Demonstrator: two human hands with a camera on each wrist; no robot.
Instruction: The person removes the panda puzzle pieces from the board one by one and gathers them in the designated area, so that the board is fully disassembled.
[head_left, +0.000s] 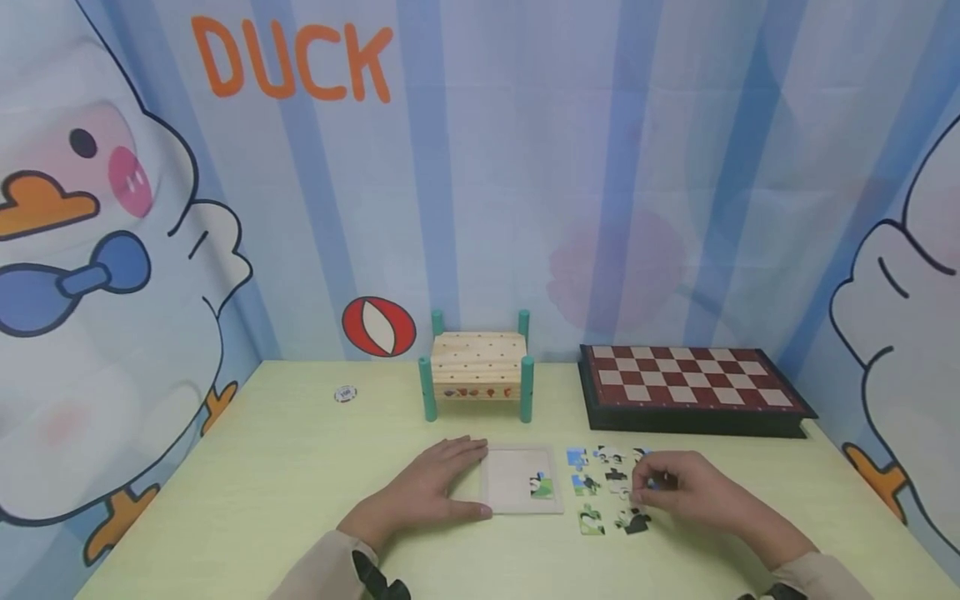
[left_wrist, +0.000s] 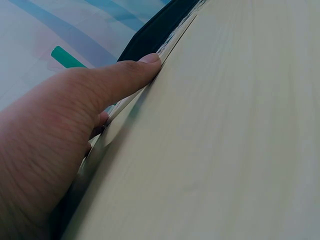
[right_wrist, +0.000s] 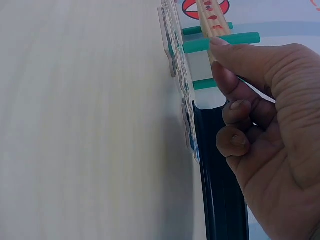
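My left hand (head_left: 429,490) spreads over the left side of a shallow white puzzle tray (head_left: 517,507), thumb at its near corner and fingertips at its far corner. In the left wrist view that thumb (left_wrist: 127,75) lies straight along the tray's edge. One green panda jigsaw piece (head_left: 542,486) sits in the tray's lower right part. Just right of it lie several loose jigsaw pieces (head_left: 591,520). My right hand (head_left: 686,486) hovers over the rightmost pieces, fingers loosely bent. Thumb and index tips (right_wrist: 219,70) come close together with nothing visible between them.
A toy wooden bed (head_left: 480,358) with green posts stands behind the tray. At the back right is a boxed checkered board (head_left: 690,383). A small round chip (head_left: 345,394) lies at the back left. Duck-printed cloth (head_left: 510,167) walls the table.
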